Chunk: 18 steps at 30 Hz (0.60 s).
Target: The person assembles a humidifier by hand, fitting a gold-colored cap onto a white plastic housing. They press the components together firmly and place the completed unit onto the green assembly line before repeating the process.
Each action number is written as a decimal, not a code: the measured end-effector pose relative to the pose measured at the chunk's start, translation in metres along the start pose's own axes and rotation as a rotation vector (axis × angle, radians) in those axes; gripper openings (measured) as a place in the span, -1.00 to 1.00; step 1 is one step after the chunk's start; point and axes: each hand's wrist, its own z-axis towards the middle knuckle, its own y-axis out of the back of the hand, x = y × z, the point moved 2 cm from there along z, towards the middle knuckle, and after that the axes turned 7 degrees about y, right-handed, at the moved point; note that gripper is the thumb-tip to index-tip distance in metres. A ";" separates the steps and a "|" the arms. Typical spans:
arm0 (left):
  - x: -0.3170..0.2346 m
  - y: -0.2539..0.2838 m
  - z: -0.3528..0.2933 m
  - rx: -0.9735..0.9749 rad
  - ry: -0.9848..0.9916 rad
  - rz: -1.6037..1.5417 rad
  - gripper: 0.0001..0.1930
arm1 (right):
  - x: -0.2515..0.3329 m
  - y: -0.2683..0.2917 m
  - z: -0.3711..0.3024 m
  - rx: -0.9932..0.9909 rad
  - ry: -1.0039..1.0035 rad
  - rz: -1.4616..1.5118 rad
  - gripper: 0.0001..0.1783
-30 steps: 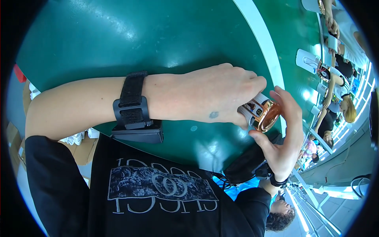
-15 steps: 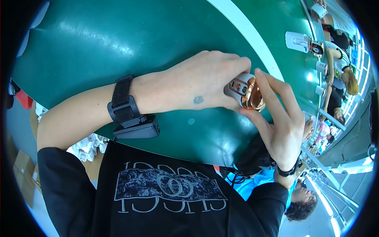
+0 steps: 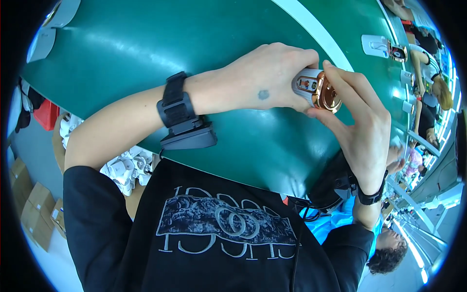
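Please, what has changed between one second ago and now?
The right hand closed in on the white-and-gold device: its thumb and fingers, spread wider around the gold end before, now appear to touch it. The view also shifted, bringing white pieces into sight at upper left. The left hand still holds the device.

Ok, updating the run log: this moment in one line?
left hand: grips white-and-gold device | right hand: spans its gold end | green table beneath

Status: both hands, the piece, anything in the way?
Left hand gripping white-and-gold device. Right hand around its gold end. Device above green table. Black item nearer the body, apart from device.
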 end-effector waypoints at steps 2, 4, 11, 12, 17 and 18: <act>0.005 -0.002 0.004 -0.021 -0.016 0.011 -0.53 | -0.003 0.001 0.003 -0.002 0.000 -0.016 -0.22; 0.009 -0.002 0.005 -0.014 0.016 0.011 -0.48 | -0.003 -0.001 0.005 0.010 0.012 -0.029 -0.22; 0.014 0.011 0.020 0.265 0.198 -0.216 -0.41 | -0.016 -0.002 0.019 -0.031 0.079 -0.118 -0.32; 0.017 0.013 0.021 0.326 0.220 -0.355 -0.40 | -0.017 -0.003 0.017 -0.061 0.086 -0.117 -0.34; 0.007 -0.010 0.008 0.239 0.426 -0.772 -0.32 | -0.027 -0.024 0.000 -0.187 0.059 -0.074 -0.37; 0.007 -0.006 0.013 0.241 0.416 -0.756 -0.32 | -0.032 -0.026 0.004 -0.214 0.044 -0.052 -0.37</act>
